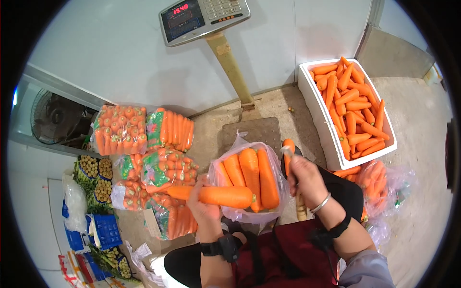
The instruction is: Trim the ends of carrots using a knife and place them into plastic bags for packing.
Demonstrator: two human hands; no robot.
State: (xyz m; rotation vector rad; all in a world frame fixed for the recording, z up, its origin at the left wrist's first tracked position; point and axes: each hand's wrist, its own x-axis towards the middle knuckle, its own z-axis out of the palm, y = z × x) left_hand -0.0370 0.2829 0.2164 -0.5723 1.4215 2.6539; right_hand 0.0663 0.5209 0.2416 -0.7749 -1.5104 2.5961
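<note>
My left hand (204,204) is closed around a large carrot (225,196), held level over the near left side of an open clear plastic bag (223,216). Several thick carrots (248,168) stand in that bag, in front of the scale's platform (261,130). To the right of the bag, my right hand (309,180) is closed on a small tool with a tan, ridged handle (301,207) and a pale metal-looking end (286,150). The tool's exact kind is hidden by my fingers. Another carrot (289,144) shows just beyond this hand.
A white foam box (322,129) heaped with carrots stands at the far right. Bagged carrots (377,185) lie near it. On the left are several packed carrot bags (168,165), with blue crates (106,231) beyond. The scale's display (182,19) rises on a post (230,67).
</note>
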